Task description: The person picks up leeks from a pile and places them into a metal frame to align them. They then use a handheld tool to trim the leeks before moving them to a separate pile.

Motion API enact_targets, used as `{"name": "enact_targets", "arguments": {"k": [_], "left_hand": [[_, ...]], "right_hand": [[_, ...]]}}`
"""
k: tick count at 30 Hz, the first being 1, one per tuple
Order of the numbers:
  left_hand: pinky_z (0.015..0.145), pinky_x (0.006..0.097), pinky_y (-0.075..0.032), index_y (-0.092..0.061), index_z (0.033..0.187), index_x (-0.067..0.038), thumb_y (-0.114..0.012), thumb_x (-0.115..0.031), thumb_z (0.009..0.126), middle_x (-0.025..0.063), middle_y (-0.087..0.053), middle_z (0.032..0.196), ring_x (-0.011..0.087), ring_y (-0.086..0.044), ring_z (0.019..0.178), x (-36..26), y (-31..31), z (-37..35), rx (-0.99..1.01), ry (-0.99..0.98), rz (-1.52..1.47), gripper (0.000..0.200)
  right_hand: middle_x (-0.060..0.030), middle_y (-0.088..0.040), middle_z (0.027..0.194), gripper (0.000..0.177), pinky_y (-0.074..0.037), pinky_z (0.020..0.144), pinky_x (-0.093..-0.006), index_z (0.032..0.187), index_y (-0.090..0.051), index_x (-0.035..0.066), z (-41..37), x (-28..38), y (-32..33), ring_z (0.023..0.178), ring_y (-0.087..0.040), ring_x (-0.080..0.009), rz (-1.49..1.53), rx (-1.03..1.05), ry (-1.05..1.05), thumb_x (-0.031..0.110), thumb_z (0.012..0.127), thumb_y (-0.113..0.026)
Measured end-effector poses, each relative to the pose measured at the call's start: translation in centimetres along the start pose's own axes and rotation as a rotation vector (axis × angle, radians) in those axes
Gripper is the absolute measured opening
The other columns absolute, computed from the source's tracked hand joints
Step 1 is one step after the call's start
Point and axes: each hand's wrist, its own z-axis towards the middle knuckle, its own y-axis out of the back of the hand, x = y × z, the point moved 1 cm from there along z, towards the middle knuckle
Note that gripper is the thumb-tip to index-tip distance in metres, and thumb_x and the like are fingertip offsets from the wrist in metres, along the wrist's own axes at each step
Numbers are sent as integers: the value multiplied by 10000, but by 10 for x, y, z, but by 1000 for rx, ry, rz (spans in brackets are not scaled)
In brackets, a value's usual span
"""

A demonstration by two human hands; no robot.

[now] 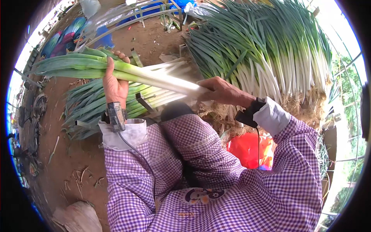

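A small bunch of thick leeks (154, 77) lies across both hands, green leaves to the left and white ends to the right. My left hand (116, 79) is wrapped round the green part, thumb on the near side. At the white ends, my right hand (222, 91) has its fingers closed round the stalks; its fingertips are partly hidden. Below and behind the held leeks, more leeks (91, 98) rest between short metal uprights (145, 103). To the right stands a big pile of leeks (266, 50) with roots facing me.
A red plastic bag (249, 149) sits beneath my right forearm. Bent pale frame bars (135, 17) and blue plastic (103, 37) are at the back. A pale sack (79, 216) lies at the lower left on the brown ground (65, 162), with scattered plant scraps.
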Motion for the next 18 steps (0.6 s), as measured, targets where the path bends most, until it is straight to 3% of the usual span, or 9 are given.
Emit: {"name": "enact_targets", "arguments": {"k": [3, 6, 7, 10, 12, 14, 17, 18], "left_hand": [[944, 386, -574, -521, 1279, -23, -816, -307, 859, 108, -607, 1173, 243, -624, 1066, -10, -2, -6, -6, -75, 107, 587], [941, 381, -575, -525, 1288, -28, -833, -366, 820, 101, -616, 1151, 239, -624, 1050, -12, 4, -9, -27, -88, -11, 655], [941, 386, -574, -526, 1301, -27, -818, -411, 819, 102, -619, 1132, 242, -621, 1028, -12, 8, -6, -24, -95, -34, 682], [940, 396, -573, -524, 1312, -23, -801, -431, 832, 103, -615, 1119, 243, -617, 1015, -9, 13, -8, -138, -105, -40, 688], [928, 400, -574, -518, 1313, -25, -777, -469, 848, 100, -613, 1088, 236, -619, 1001, -6, 13, -10, -133, -109, -14, 693], [921, 404, -571, -511, 1303, -30, -769, -486, 856, 90, -610, 1055, 223, -620, 984, -5, 18, -12, -99, -84, -6, 689], [979, 405, -544, -524, 1326, -22, -790, -516, 793, 84, -592, 1039, 224, -583, 985, -2, 28, -13, -22, -35, -140, 774], [983, 408, -536, -526, 1326, -26, -797, -516, 780, 79, -586, 1031, 221, -575, 981, -2, 26, -15, -27, -29, -176, 782]], "right_hand": [[-95, -681, 813, 319, -508, 699, -354, 1098, -709, -18, 1, 17, -2, 753, -636, -156, 30, -2, -23, 218, 884, -734], [-112, -657, 790, 288, -500, 689, -365, 1064, -703, -19, 8, 17, -9, 742, -626, -165, 33, -42, 43, 203, 882, -732], [-140, -676, 818, 303, -512, 712, -377, 1126, -688, -3, 9, 19, -12, 770, -654, -205, 7, -42, 47, 168, 880, -731], [-142, -715, 915, 426, -519, 747, -339, 1262, -634, -20, 9, 24, -30, 819, -660, -165, -52, -142, 119, 150, 893, -764], [-203, -724, 957, 470, -541, 766, -377, 1279, -620, -14, 12, 14, -39, 851, -715, -256, -156, -186, 129, 130, 861, -780], [-204, -730, 960, 451, -546, 765, -375, 1266, -627, -14, 12, 19, -41, 855, -726, -257, -267, -170, 113, 114, 860, -776], [-216, -723, 928, 372, -532, 737, -454, 1175, -659, 40, 11, 33, -38, 867, -713, -388, -95, -144, 15, 175, 847, -771], [-214, -723, 927, 366, -531, 736, -456, 1172, -661, 39, 11, 32, -38, 867, -711, -392, -120, -157, 49, 177, 850, -767]]}}
